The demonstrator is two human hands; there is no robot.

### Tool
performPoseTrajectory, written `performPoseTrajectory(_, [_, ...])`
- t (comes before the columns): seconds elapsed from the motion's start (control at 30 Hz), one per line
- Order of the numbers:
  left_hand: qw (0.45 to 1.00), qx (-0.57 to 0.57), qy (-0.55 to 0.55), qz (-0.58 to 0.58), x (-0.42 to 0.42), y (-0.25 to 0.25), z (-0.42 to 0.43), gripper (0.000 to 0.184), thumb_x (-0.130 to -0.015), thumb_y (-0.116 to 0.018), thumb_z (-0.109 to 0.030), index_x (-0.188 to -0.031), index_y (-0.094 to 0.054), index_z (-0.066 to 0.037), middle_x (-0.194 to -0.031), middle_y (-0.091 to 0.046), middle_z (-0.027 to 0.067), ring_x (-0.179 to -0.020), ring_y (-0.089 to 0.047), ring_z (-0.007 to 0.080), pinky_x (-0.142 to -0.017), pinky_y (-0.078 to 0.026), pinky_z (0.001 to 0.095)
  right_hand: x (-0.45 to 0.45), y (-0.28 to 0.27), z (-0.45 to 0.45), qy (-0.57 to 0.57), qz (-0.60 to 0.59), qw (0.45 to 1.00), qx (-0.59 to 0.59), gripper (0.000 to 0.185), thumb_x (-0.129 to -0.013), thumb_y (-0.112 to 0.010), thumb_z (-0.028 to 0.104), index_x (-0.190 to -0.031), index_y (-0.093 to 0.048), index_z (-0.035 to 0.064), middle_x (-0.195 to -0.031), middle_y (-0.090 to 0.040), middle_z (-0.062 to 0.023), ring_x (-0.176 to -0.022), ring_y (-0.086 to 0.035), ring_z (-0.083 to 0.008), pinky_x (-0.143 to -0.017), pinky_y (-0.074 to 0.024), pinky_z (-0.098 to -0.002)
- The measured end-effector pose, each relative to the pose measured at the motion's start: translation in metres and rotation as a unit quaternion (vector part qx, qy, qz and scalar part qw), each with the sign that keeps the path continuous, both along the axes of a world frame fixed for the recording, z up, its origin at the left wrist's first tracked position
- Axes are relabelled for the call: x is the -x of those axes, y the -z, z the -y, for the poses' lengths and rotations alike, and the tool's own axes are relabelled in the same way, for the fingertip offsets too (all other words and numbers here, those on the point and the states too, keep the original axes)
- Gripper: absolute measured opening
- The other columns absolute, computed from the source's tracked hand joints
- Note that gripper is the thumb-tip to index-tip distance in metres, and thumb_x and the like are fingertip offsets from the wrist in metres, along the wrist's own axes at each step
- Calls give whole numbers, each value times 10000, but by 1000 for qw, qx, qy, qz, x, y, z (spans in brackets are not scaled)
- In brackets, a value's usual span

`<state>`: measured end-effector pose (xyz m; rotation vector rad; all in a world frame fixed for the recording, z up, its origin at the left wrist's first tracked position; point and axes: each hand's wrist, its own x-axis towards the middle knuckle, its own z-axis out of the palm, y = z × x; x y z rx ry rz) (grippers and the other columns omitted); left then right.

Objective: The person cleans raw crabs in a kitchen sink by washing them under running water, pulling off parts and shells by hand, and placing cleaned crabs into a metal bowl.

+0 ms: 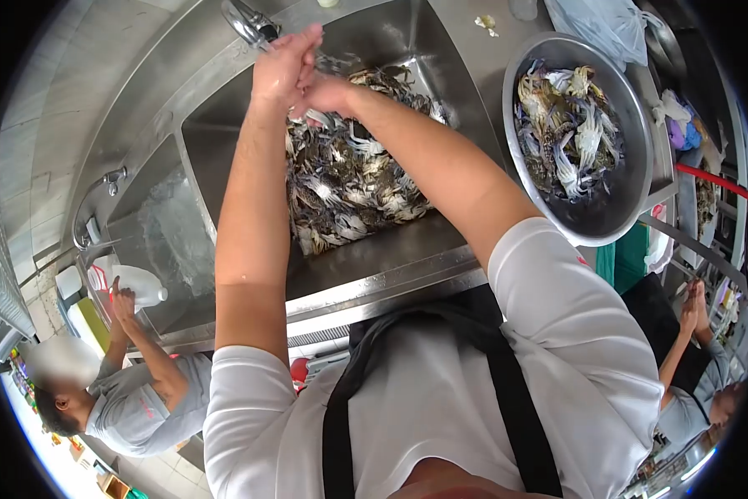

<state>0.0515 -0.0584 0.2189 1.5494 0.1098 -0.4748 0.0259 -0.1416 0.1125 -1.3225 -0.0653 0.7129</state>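
Note:
My left hand (281, 71) and my right hand (327, 95) meet and press together below the steel faucet (249, 23), over the sink's upper left. The left hand's fingers look closed around the right hand, whose own fingers are mostly hidden behind it. Both hands look wet. Beneath them, a large heap of blue crabs (349, 179) lies in the steel sink (224, 137), white undersides and dark shells mixed. A pale crab claw (317, 117) shows just under my right hand. I make out no separate thing held between the hands.
A steel bowl (640, 179) with more crabs stands right of the sink, near a plastic bag (603, 29). At left, a second basin (133, 224) has another faucet (114, 176). A person's hand (123, 301) touches a white jug (141, 285). Another person's hands (695, 308) show far right.

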Motion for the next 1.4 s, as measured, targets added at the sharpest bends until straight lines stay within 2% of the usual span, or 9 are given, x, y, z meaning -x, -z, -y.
performPoseTrajectory(0.23, [996,78,30,28,19,-22,-17,198,-900,-661,-153,-762,-589,-30,-605,-514,15,-489,-444,101,-477,-350,236,-43,15,-20,-53,339,901,265,161,-755,-744,220,-836,-691,92,-812,-667,-72,-762,-611,-230,-752,-519,-379])
performPoseTrajectory(0.37, [997,38,37,52,30,-20,-53,227,-920,-659,-204,-777,-577,-49,-647,-535,25,-557,-489,130,-537,-397,275,-30,-78,13,-191,269,881,339,412,-769,-710,348,-1108,-712,114,-1068,-703,-141,-935,-666,-250,-854,-515,-359])
performPoseTrajectory(0.43, [927,373,38,-6,35,15,-84,254,-948,-615,-240,-764,-559,-74,-660,-548,31,-578,-509,142,-544,-409,287,-28,-91,30,-182,252,866,393,571,-742,-731,334,-1232,-641,55,-1138,-685,-171,-1018,-665,-262,-867,-514,-362])
performPoseTrajectory(0.57, [976,159,-113,-93,79,100,-111,211,-944,-598,-262,-828,-593,-86,-704,-588,36,-590,-550,155,-567,-460,293,30,-180,108,-129,377,833,384,547,-732,-737,248,-1220,-597,43,-977,-699,-164,-815,-671,-265,-760,-532,-377])
performPoseTrajectory(0.7, [968,-159,55,-184,125,202,-100,267,-889,-610,-297,-891,-675,-38,-740,-654,63,-636,-618,191,-612,-518,331,116,-257,203,22,412,796,444,289,-862,-672,158,-1109,-630,13,-921,-707,-116,-819,-662,-205,-709,-505,-351])
performPoseTrajectory(0.73, [953,-248,122,-127,135,225,-93,278,-878,-607,-295,-869,-685,-28,-758,-668,68,-663,-639,220,-646,-532,351,142,-256,222,89,269,827,486,591,-778,-716,148,-1335,-543,47,-1091,-682,-121,-912,-645,-191,-815,-513,-333])
performPoseTrajectory(0.93, [717,-517,426,195,142,263,-15,233,-916,-543,-197,-1051,-676,-62,-1101,-658,121,-1134,-590,285,-936,-508,384,217,-228,275,215,333,581,711,529,-809,-745,177,-1305,-592,74,-1116,-685,-175,-1054,-656,-240,-941,-488,-321])
performPoseTrajectory(1.2, [613,-617,447,209,137,307,23,322,-938,-515,-179,-1231,-573,-59,-1311,-536,131,-1258,-461,322,-1076,-299,583,235,-101,90,236,265,858,372,215,-819,-702,151,-1003,-680,43,-903,-678,-157,-789,-672,-346,-710,-552,-401])
performPoseTrajectory(1.4, [635,-599,442,207,137,293,16,356,-877,-627,-209,-1201,-560,-79,-1237,-576,113,-1227,-496,303,-1061,-329,517,169,121,79,23,97,783,613,319,-886,-594,294,-1058,-656,33,-1011,-657,-196,-977,-630,-360,-908,-463,-506])
